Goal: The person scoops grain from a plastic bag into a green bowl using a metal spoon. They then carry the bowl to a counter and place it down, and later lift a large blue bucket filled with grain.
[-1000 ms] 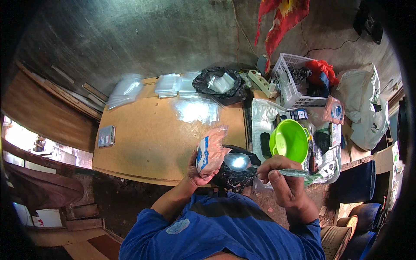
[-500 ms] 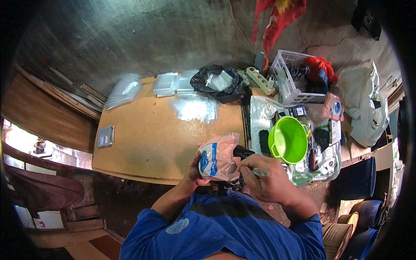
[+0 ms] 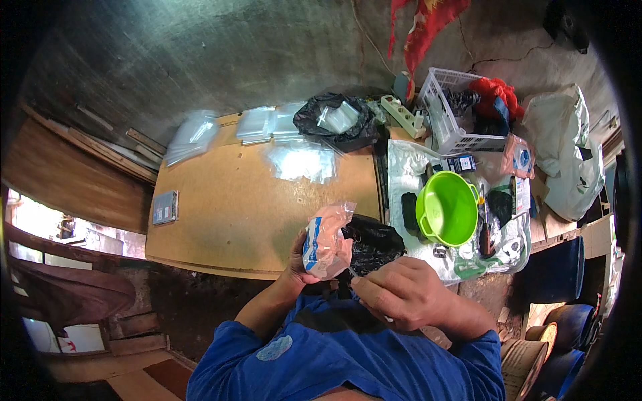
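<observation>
My left hand [image 3: 299, 258] is closed around a clear plastic package [image 3: 326, 242] with pink contents and a blue-and-white label, held in front of my chest over the table's front edge. Close to the package's lower right side, my right hand [image 3: 408, 294] has thumb and fingers pinched together. A thin pale bit shows at those fingertips, too small to name. Between the package and my right hand lies a crumpled black plastic bag [image 3: 376, 246], partly hidden by both.
A wooden table [image 3: 234, 220] carries stacks of clear plastic bags [image 3: 257, 125], a black bag [image 3: 336, 123] with more inside, and a small grey box [image 3: 165, 207]. On the right stand a lime-green basin [image 3: 449, 230], a white crate [image 3: 438, 113] and a power strip [image 3: 401, 117].
The package has shifted slightly left and turned, showing less of its label. My right hand has moved down from the package's side, and more of the black bag is visible.
</observation>
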The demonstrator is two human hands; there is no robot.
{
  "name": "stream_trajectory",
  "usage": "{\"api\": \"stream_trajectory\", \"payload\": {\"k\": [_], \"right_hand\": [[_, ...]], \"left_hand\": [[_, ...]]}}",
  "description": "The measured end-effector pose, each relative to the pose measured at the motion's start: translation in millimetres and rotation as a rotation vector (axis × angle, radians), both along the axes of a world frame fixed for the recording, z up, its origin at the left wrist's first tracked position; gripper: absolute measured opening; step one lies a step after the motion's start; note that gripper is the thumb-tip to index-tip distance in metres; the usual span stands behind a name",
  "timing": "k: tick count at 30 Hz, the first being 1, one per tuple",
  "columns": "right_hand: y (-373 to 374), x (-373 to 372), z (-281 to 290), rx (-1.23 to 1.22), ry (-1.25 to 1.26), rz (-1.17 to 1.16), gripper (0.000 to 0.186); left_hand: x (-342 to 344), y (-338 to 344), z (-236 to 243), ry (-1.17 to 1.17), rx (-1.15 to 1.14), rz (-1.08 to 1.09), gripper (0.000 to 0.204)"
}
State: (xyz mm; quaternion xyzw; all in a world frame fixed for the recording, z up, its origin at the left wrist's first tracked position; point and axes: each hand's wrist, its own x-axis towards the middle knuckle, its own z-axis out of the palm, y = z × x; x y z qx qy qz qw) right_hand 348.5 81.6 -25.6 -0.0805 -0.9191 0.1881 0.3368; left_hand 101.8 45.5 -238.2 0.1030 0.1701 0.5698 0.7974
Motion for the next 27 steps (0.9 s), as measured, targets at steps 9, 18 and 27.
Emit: {"api": "stream_trajectory", "payload": {"k": [9,18,27], "right_hand": [[-1.6,4.8,-22.4,-0.126,0.006,-0.082,0.037],[-3.6,26.1,-40.4,-0.455,0.1,-0.211,0.025],[-1.8,61.0,-63.0,-0.941,0.178,-0.325,0.014]], "left_hand": [[18.9,-2.1,37.5,0.066,-0.028,0.074,0.08],[44.6,0.7,38.7,0.137,-0.018,0.045,0.081],[80.5,9.7,32.2,0.053,0.011,0.049,0.068]]}}
